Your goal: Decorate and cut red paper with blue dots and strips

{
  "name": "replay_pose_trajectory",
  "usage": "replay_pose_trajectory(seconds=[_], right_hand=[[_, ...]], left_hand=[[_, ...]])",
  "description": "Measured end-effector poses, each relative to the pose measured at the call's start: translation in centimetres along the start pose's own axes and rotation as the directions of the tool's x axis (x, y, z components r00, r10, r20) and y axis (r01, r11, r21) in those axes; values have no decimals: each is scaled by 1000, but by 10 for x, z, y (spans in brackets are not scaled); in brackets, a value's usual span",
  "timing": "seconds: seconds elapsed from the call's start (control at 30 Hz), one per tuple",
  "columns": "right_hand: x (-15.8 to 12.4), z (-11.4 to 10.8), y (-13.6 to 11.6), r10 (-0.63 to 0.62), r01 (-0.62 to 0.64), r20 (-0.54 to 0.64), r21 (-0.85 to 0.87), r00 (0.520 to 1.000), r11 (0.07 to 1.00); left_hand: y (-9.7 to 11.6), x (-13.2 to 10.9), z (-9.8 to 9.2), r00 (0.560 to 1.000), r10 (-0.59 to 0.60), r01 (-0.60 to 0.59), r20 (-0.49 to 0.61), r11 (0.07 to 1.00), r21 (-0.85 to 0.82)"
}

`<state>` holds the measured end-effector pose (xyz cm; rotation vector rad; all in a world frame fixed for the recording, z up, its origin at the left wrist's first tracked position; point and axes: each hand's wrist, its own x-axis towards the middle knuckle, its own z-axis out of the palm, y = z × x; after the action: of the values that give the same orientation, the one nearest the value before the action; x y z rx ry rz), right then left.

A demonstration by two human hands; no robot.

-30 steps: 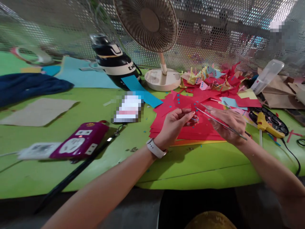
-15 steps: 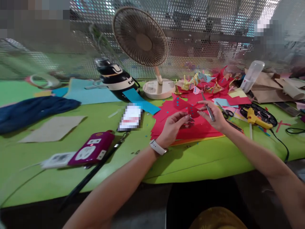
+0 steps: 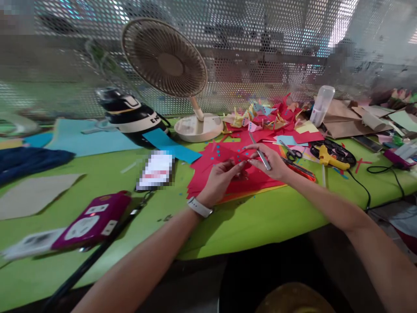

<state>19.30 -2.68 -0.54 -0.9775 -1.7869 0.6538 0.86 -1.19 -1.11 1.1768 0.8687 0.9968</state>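
Note:
My left hand, with a white watch on its wrist, pinches a folded red paper piece dotted with small blue spots. Silver tweezers lie across the fingers of my right hand, which is closed around them. The thumb and fingertips of that hand meet close to the left fingertips at the edge of the red piece; whether they also grip it is hard to see. Both hands are above a stack of red paper sheets on the green tabletop.
Behind the stack lies a pile of folded paper shapes. A fan and a black bottle stand at the back. To the right are scissors, a yellow glue gun and its cord. A purple power strip lies left.
The view has turned right, so the table things sit further left. Both hands have drawn closer together around the red paper piece, and the tweezers stay in my right hand.

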Motion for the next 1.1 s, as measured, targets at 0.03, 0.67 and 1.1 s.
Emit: replay_pose_trajectory(seconds=[0.03, 0.67, 1.1], right_hand=[[0, 0, 0, 1, -1, 2, -4, 1000, 1000], [-1, -2, -12, 31, -31, 7, 11, 999, 999], [-1, 2, -11, 65, -64, -31, 51, 997, 997]], left_hand=[[0, 0, 0, 1000, 1, -1, 1, 1000, -3], [1, -2, -3, 998, 59, -60, 17, 998, 26], [1, -1, -5, 998, 65, -67, 26, 993, 94]])
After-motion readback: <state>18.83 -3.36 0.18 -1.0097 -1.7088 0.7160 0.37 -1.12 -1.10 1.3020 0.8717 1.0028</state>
